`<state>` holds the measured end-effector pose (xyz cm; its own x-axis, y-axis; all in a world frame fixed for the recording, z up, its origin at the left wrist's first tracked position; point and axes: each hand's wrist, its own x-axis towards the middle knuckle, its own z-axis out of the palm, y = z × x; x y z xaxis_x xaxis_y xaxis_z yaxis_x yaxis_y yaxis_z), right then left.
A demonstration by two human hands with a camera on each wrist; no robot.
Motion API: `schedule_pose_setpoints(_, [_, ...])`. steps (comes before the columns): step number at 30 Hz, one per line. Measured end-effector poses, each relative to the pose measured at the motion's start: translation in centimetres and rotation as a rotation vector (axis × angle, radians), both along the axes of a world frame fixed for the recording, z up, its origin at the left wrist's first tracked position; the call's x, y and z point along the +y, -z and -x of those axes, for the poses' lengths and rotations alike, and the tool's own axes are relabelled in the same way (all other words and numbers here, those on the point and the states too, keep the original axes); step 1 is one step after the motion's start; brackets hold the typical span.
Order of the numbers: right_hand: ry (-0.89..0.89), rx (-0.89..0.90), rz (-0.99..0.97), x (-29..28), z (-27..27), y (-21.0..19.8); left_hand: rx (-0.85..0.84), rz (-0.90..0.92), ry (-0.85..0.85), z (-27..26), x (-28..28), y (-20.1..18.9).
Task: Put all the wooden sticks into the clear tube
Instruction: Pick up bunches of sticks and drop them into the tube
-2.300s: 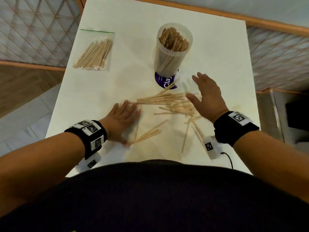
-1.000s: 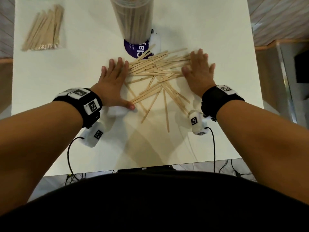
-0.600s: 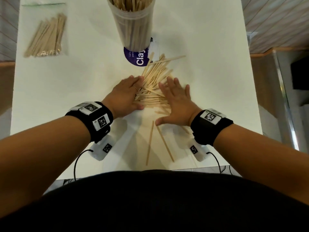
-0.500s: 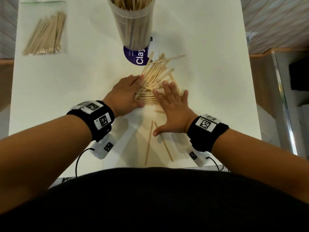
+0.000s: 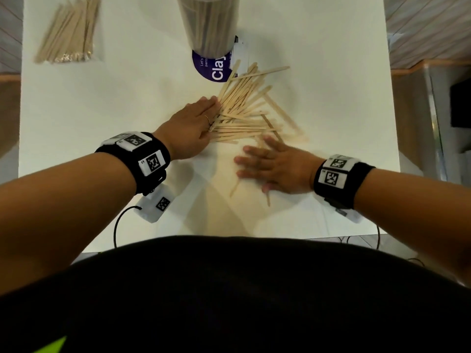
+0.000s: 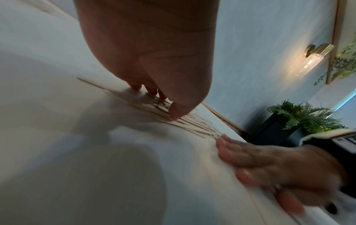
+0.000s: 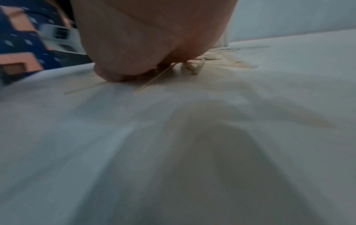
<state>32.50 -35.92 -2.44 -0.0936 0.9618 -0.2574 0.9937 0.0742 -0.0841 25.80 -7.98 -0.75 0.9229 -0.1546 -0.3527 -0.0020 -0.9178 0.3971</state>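
Observation:
A loose pile of wooden sticks (image 5: 244, 108) fans out on the white table (image 5: 127, 105), just in front of the clear tube (image 5: 207, 24), which stands upright and holds many sticks. My left hand (image 5: 193, 123) lies flat with straight fingers against the pile's left edge; the left wrist view shows its fingertips (image 6: 173, 112) touching the sticks (image 6: 192, 123). My right hand (image 5: 270, 164) lies flat, palm down, nearer the table's front, pressing on two stray sticks (image 5: 267, 198) whose ends poke out from under it (image 7: 152, 83).
A clear bag of more wooden sticks (image 5: 68, 31) lies at the table's far left. A purple round lid (image 5: 214, 68) sits under the tube's base. Wrist camera boxes and cables hang by the table's front edge (image 5: 153, 238).
My right hand has slid back from the pile toward the table's front and turned its fingers leftward, over the two stray sticks. The left hand has stayed at the pile's left edge.

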Motion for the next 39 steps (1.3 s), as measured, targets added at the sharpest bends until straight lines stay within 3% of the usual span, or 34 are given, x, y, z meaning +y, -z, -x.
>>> schedule_pose_setpoints(4, [0.299, -0.016, 0.012, 1.0, -1.2, 0.3, 0.023, -0.003, -0.012, 0.6, -0.3, 0.1])
schedule_pose_setpoints(9, [0.650, 0.098, -0.154, 2.4, -2.7, -1.8, 0.063, 0.037, -0.107, -0.3, -1.3, -0.7])
schedule_pose_setpoints(11, [0.718, 0.155, -0.036, 2.3, -4.1, -2.7, 0.083, 0.003, -0.106, -0.7, -2.1, -1.0])
schedule_pose_setpoints(15, [0.737, 0.106, 0.115, 3.7, -6.4, -3.2, -0.013, -0.074, -0.086, -1.4, -3.8, -0.9])
schedule_pose_setpoints(20, [0.704, 0.085, -0.129, 5.8, -6.4, -2.3, -0.172, -0.099, -0.178, -2.2, -3.0, -1.0])
schedule_pose_setpoints(24, [0.715, 0.011, -0.268, 5.9, -5.9, -2.0, -0.129, -0.164, -0.163, -2.3, -1.6, -1.7])
schedule_pose_setpoints(28, [0.728, 0.019, -0.196, 5.8, -6.0, -2.2, -0.125, -0.211, -0.150, -1.8, -1.0, -2.3])
schedule_pose_setpoints(39, [0.951, 0.234, -0.157, 4.6, -5.9, -6.0, -0.142, -0.075, -0.245, -0.5, 1.0, -4.1])
